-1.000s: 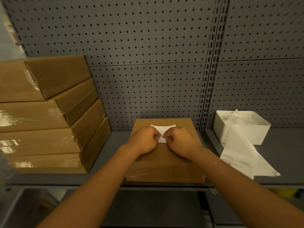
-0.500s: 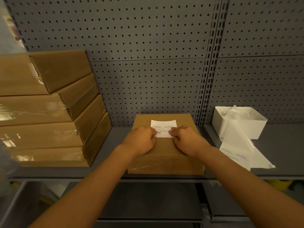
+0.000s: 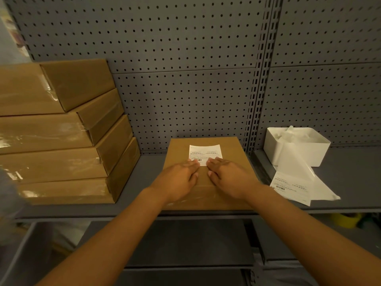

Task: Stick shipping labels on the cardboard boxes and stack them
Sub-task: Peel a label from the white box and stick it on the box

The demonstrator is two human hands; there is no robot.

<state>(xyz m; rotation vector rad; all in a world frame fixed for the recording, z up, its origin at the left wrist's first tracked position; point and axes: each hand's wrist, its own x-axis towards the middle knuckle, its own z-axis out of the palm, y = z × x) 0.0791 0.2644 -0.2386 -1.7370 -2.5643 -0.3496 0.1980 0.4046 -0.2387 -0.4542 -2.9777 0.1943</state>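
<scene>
A flat cardboard box [image 3: 231, 149] lies on the grey shelf [image 3: 148, 168] in front of me. A white shipping label [image 3: 205, 152] lies flat on its top, near the far edge. My left hand [image 3: 179, 178] and my right hand [image 3: 228, 176] rest palm down on the box, fingers stretched out, fingertips on the label's near edge. Neither hand holds anything. At the left stands a stack of several taped cardboard boxes [image 3: 61, 141].
A white bin [image 3: 296, 145] with crumpled backing paper stands at the right on the shelf. In front of it lie a loose label sheet [image 3: 290, 186] and translucent backing strips [image 3: 321, 190]. A grey pegboard wall [image 3: 185, 89] closes the back. A lower shelf shows below.
My hands have gone from curled fingers pinching at the label to flat palms, sliding back toward me. More of the label is uncovered and it lies flat.
</scene>
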